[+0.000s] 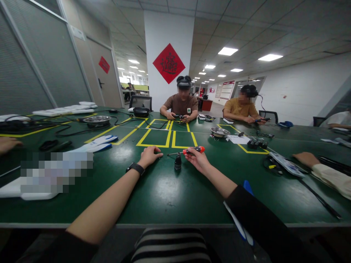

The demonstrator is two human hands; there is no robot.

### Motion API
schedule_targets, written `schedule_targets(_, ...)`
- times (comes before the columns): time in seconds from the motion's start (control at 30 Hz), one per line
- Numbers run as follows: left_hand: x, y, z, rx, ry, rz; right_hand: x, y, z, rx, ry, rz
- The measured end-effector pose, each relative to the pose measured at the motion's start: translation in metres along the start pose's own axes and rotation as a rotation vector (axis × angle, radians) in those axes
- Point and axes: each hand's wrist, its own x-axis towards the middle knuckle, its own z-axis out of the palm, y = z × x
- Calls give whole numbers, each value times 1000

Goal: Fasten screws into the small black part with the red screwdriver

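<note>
The right hand is holding a screwdriver by the black part's top; the left hand is curling nearby, its grip unclear.

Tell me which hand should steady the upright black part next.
Left, most likely: the left hand is close beside the black part and shows no tool in it, while the right hand is occupied holding the screwdriver.

One red-and-black screwdriver, one tapered black object, two metal bowls, two red diamond signs, one wristwatch
</note>
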Motion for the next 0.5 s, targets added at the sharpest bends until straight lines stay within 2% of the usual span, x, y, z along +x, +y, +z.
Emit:
schedule_targets(0.17,-1,1,2,152,1,40,1,3,-1,14,-46,32)
schedule_targets(0.5,-6,6,0,196,-1,27,-1,10,2,-10,-174,69)
